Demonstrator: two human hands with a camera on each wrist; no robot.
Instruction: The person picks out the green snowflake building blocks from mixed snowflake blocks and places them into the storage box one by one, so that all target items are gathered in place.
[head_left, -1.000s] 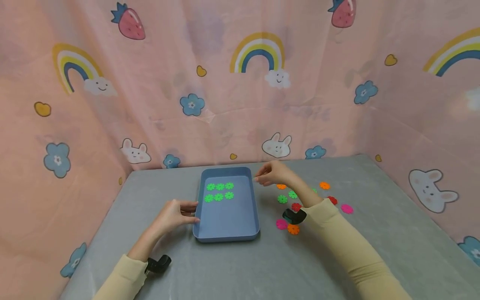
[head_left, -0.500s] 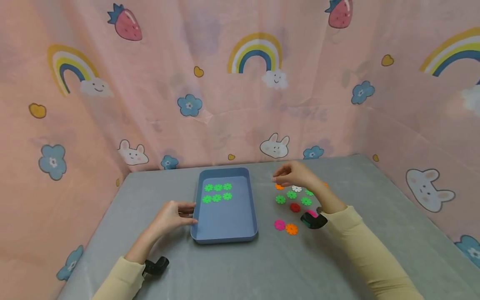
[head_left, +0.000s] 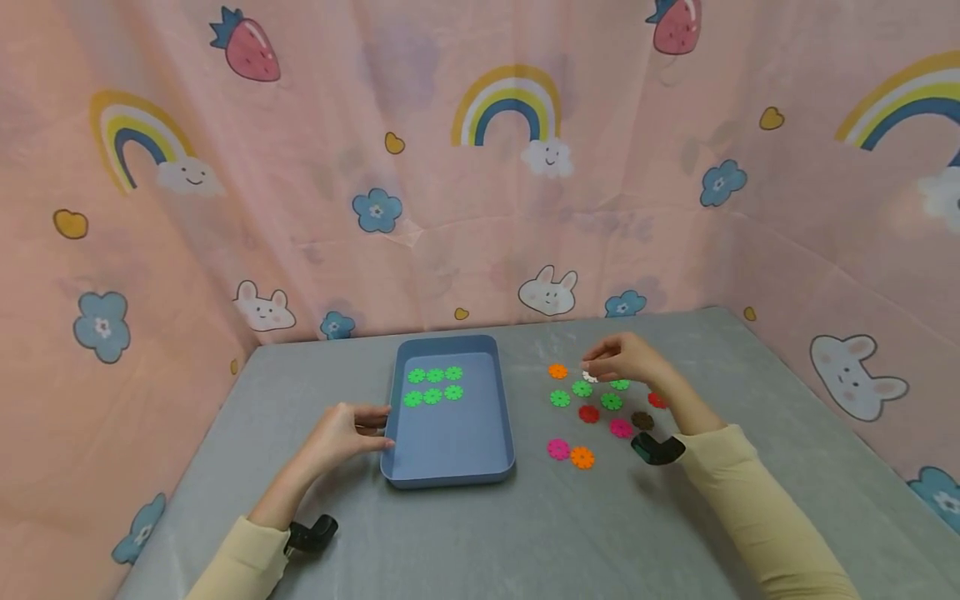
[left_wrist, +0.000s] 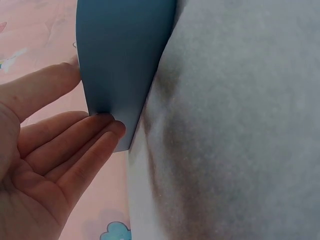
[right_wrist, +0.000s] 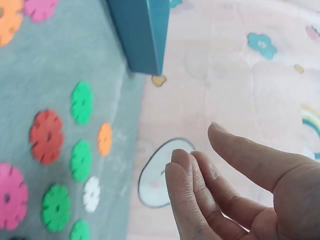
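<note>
Flower-shaped discs (head_left: 432, 396) in green lie flat in two rows of three in the far half of a blue rectangular tray (head_left: 450, 458). At the tray's left side, my left hand (head_left: 345, 437) touches the rim and outer wall with fairly straight fingers, the thumb apart from them. My right hand (head_left: 626, 358) hovers over the loose discs right of the tray, partly covering a white disc (right_wrist: 91, 194). In the right wrist view its thumb and fingertips are apart, with nothing between them.
Loose discs right of the tray include several green ones (head_left: 559, 398), red (head_left: 588, 414), pink (head_left: 558, 449), orange (head_left: 582, 457) and brown (head_left: 642, 421). The grey tabletop (head_left: 450, 542) meets a pink patterned curtain (head_left: 315, 167) at the back and sides.
My right hand has moved right, from beside the tray's far right corner to above the white disc. The left hand stays at the tray's rim. The view has shifted slightly.
</note>
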